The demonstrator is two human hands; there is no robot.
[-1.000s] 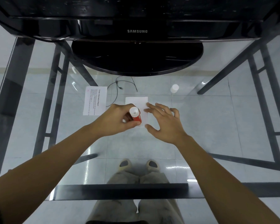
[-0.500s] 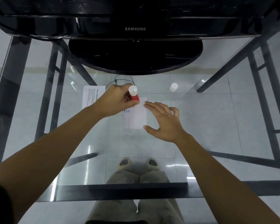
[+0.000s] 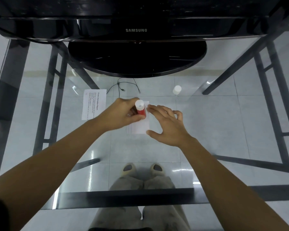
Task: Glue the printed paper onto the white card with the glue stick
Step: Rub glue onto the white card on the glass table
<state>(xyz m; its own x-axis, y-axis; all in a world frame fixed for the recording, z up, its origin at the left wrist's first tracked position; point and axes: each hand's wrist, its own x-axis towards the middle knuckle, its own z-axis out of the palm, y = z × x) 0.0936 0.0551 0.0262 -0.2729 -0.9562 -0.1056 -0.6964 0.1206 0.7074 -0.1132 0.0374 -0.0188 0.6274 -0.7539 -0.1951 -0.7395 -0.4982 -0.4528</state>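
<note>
On the glass table lies a white card [image 3: 141,128], partly covered by both hands. My left hand [image 3: 122,114] grips a red glue stick [image 3: 141,109] with a white end pointing up, its other end down on the card's far part. My right hand [image 3: 168,125] rests with fingers spread on the card's right edge, holding it flat. The printed paper [image 3: 93,104] lies flat just left of my left hand, with small text on it. The glue stick's white cap [image 3: 176,89] stands apart at the far right.
A black Samsung monitor [image 3: 136,30] on a round base [image 3: 137,60] stands at the far edge. A thin black cable [image 3: 122,86] lies between base and card. The glass table [image 3: 223,130] shows dark frame bars and my legs beneath.
My left hand carried the glue stick from the card's near part up to its far edge, then back a little toward the middle. My right hand stayed pressed on the card's right edge.
</note>
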